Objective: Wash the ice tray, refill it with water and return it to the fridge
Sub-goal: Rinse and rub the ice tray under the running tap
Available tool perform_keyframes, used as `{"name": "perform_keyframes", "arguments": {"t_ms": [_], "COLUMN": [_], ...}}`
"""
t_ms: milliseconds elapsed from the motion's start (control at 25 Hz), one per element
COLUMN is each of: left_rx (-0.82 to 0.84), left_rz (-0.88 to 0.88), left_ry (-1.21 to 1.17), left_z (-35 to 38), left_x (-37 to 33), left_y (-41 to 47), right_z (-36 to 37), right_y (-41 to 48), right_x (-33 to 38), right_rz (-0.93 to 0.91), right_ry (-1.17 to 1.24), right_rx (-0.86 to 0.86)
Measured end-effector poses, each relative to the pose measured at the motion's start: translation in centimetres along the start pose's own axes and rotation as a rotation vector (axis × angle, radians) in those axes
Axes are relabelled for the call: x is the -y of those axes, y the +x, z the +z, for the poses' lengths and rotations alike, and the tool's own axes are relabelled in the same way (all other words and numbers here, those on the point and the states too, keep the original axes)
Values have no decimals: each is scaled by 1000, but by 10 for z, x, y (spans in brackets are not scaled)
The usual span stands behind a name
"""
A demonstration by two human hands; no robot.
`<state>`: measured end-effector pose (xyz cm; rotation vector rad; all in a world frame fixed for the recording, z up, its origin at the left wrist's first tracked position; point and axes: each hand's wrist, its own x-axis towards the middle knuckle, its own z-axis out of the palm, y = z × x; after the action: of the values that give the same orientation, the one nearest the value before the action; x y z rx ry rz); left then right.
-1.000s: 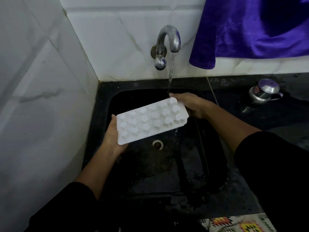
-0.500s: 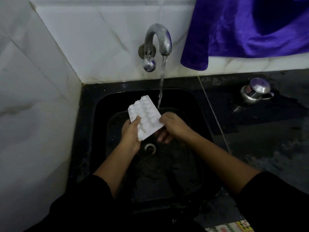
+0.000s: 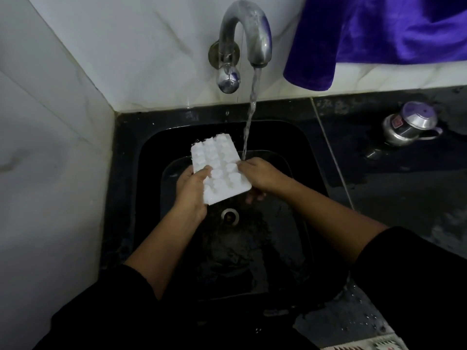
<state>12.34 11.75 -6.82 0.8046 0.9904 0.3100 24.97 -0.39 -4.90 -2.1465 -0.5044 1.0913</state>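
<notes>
Ice tray held tilted over black sink, tap running.
Left hand grips tray's near-left edge, right hand grips its right edge. White tiles left & far; wet dark counter right w/ steel pot; purple cloth far right.

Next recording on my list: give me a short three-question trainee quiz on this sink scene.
1. True or false: water runs from the tap.
2. How many hands hold the ice tray? A none, B one, C two.
3. Fill in: the steel pot stands on the counter to the ___ of the sink.
Key: 1 true. 2 C, the left hand and right hand both grip it. 3 right.
</notes>
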Motion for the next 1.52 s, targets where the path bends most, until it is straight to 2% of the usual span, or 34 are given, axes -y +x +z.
{"name": "perform_keyframes", "arguments": {"t_ms": [160, 360, 480, 560, 680, 880, 1040, 1080, 1240, 1400, 1520], "left_rx": [104, 40, 164, 161, 81, 190, 55, 75, 198, 68, 71], "left_rz": [-9, 10, 31, 61, 63, 93, 94, 98, 82, 63, 48], "left_ry": [80, 52, 133, 142, 98, 158, 93, 96, 169, 127, 217], "left_z": [13, 6, 8, 5, -7, -6, -10, -9, -1, -2, -1], "left_x": [9, -2, 5, 5, -1, 6, -3, -2, 18, 11, 11], "left_y": [-12, -9, -24, -28, -21, -31, -13, -14, -29, -11, -6], "right_z": [-24, -1, -22, -17, 6, -16, 13, 9, -22, 14, 26], "right_y": [22, 16, 35, 38, 27, 51, 35, 36, 56, 28, 6], "right_x": [6, -2, 1, 2, -3, 3, -3, -4, -3, -14, -27], "right_rz": [48, -16, 24, 48, -24, 47, -48, -43, 144, 136, 151], "right_ry": [1, -10, 42, 96, 35, 73, 33, 44, 285, 183, 254], "right_rx": [-197, -93, -210, -257, -125, -272, -125, -119, -298, -180, -141]}}
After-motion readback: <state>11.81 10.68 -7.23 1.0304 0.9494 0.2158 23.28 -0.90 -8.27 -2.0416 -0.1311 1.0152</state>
